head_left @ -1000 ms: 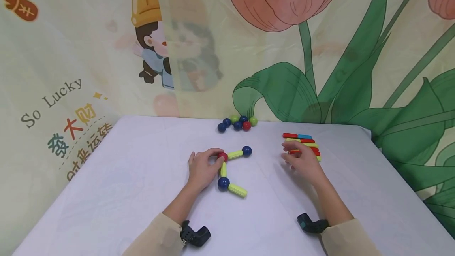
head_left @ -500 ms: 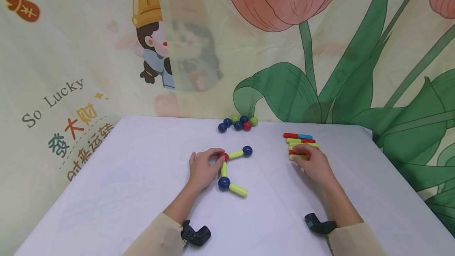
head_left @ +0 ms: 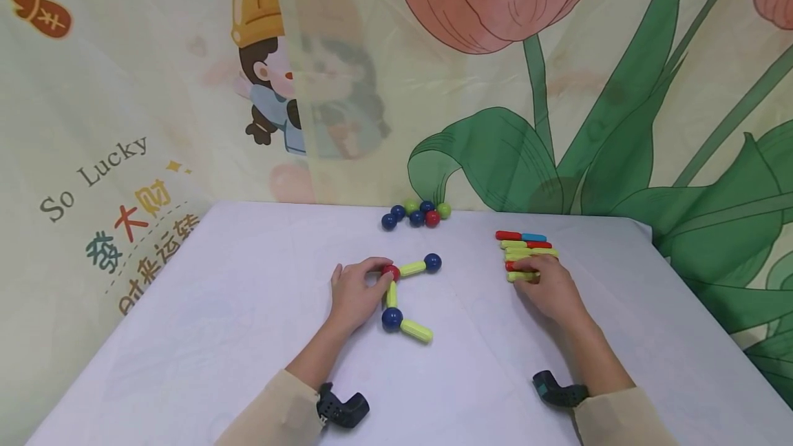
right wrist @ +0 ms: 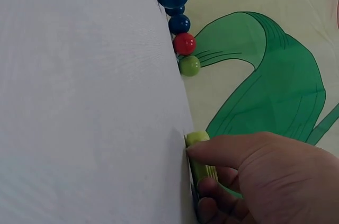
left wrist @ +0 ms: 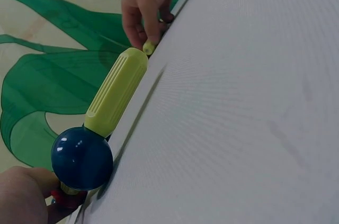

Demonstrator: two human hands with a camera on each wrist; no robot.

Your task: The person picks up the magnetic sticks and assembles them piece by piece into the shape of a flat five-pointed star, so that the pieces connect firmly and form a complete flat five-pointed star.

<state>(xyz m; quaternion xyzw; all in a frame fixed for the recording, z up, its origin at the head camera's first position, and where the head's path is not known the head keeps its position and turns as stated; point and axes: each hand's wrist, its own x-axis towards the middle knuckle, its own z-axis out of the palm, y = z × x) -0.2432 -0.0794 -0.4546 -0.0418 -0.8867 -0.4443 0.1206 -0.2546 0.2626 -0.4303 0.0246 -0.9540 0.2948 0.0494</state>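
Note:
My left hand point(head_left: 356, 294) pinches a red ball point(head_left: 392, 272), the corner of a joined figure of balls and magnetic sticks. From that ball one yellow-green stick point(head_left: 412, 268) leads right to a blue ball point(head_left: 433, 263). Another stick point(head_left: 392, 294) runs toward me to a second blue ball point(head_left: 392, 319), which bears a further yellow-green stick point(head_left: 417, 331) with a free end. At the right, my right hand point(head_left: 551, 291) grips the nearest yellow-green stick point(right wrist: 201, 168) of a row, thumb on its near side. Fingers hide part of the row, including most of a red stick point(head_left: 510, 266).
Behind the right hand lie more sticks, among them a red-and-blue pair point(head_left: 520, 237). Several loose blue, green and red balls point(head_left: 416, 219) cluster at the far table edge. The white table point(head_left: 260, 281) meets a printed backdrop point(head_left: 347, 177).
My right hand has come down from above the stick row onto its near sticks, shifting slightly right, and its fingers have closed. The left hand and the joined figure stay in place.

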